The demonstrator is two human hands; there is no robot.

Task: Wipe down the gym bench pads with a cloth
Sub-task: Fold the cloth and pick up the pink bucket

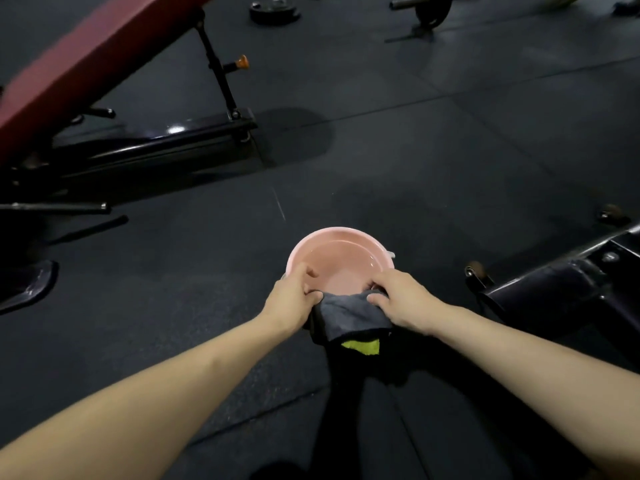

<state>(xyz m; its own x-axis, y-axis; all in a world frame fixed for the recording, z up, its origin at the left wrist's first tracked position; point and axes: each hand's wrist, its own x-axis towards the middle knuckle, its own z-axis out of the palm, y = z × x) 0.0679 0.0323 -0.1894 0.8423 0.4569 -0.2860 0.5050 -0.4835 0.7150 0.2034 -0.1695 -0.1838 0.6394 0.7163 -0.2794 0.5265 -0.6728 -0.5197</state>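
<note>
The red-padded gym bench (69,64) stands far left, unwiped as far as I can judge. Near centre, over the pink basin (341,258), left hand (294,299) and right hand (401,299) both grip the grey cloth (349,313): likely wetting or wringing, then carrying it left.

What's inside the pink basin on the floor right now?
The pink basin seems to hold shallow clear water, nothing else visible. Both hands, left and right, grip a grey cloth over its near rim, hiding that part of the inside.
</note>
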